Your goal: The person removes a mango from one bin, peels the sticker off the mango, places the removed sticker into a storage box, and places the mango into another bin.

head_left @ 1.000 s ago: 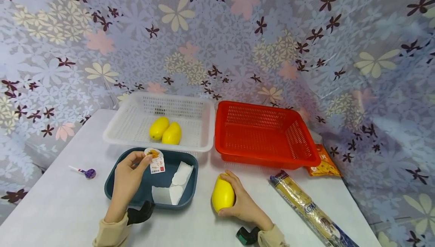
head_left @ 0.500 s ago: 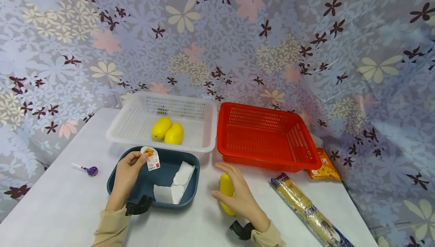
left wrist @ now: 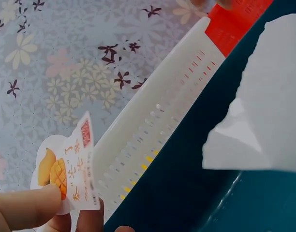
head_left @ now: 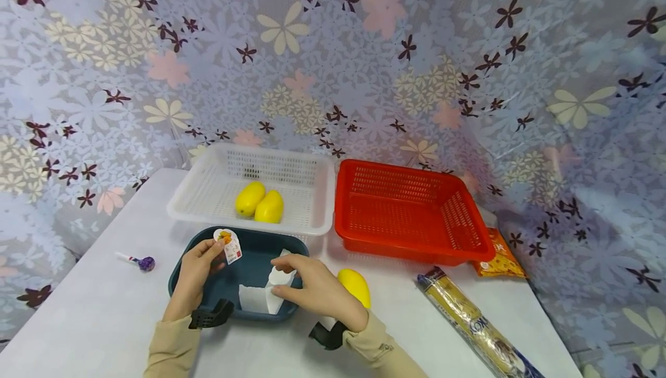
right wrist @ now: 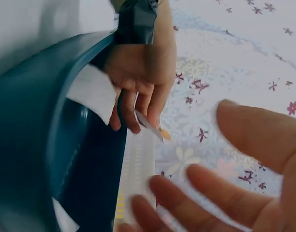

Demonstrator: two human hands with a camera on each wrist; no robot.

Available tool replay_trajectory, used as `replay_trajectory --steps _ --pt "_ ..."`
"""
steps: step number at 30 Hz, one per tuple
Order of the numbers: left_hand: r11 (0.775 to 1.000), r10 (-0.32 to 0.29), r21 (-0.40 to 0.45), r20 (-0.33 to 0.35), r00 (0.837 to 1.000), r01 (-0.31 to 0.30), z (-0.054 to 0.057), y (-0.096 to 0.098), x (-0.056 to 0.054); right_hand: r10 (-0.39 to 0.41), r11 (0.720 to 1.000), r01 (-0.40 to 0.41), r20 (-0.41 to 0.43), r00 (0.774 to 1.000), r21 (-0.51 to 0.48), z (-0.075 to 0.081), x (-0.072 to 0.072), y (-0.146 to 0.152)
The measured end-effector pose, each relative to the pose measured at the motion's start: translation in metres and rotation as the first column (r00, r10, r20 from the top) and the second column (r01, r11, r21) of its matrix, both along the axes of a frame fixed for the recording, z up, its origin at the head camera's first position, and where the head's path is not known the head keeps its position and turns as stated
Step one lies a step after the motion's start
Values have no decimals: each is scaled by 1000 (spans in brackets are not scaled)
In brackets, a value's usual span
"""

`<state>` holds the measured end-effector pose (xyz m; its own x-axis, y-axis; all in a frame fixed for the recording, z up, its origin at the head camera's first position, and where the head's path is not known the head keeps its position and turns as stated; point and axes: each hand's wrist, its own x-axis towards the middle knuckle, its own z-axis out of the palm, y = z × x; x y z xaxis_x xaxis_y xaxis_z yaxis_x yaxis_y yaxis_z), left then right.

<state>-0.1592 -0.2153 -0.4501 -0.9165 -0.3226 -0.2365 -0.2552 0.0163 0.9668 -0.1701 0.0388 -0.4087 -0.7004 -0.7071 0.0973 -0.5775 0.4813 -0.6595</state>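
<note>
In the head view my left hand pinches a small white sticker between thumb and fingers, over the left part of a dark blue tray. The left wrist view shows mango pictures and red writing on this sticker. My right hand is over the tray's right side, thumb and fingers apart with nothing between them. White pieces of paper lie in the tray, partly behind the right fingers. A yellow mango rests on the table beside the right hand, its lower part hidden by the wrist.
A white basket with two yellow mangoes stands behind the tray. Right of it is a red basket. A long golden packet and an orange snack bag lie at the right. A purple lollipop lies left.
My right hand has let go of the mango, leaving it on the table, and moved left over the tray. The left hand still holds the sticker, which has tilted slightly.
</note>
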Motion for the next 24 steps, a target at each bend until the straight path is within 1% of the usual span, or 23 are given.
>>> replay_trajectory --steps 2,5,7,10,14,17,19,21,22,24 --pt "1000 -1 1 0 1000 1 1 -1 -1 17 1000 -18 38 999 18 0 -3 -9" --pt "1000 0 -5 -2 1000 0 2 -1 -2 50 998 -52 58 997 44 -4 -6 -21" --pt "1000 3 -9 1 1000 -3 2 0 -2 55 996 -59 62 997 72 -7 -7 -28" --pt "1000 7 -15 4 1000 -7 0 1 -2 47 989 -52 41 998 139 -12 -7 -35" --pt "1000 14 -16 0 1000 -14 -2 3 -3 38 975 -34 -11 999 220 -20 -6 -41" --pt "1000 10 -18 -10 1000 -11 -2 4 -3 45 966 -30 -52 998 256 -26 -5 -43" --pt "1000 3 -25 -17 1000 -4 -3 4 -2 51 965 -32 -68 996 261 -29 -5 -44" --pt "1000 4 -30 -26 1000 -5 -2 4 -2 55 972 -41 -54 997 231 -31 -6 -45" --pt "999 9 -34 -33 999 -10 -2 3 -1 55 978 -46 -40 998 203 -31 -6 -46" --pt "999 31 -41 -49 998 -33 0 2 -1 41 992 -43 18 999 115 -31 -9 -46"
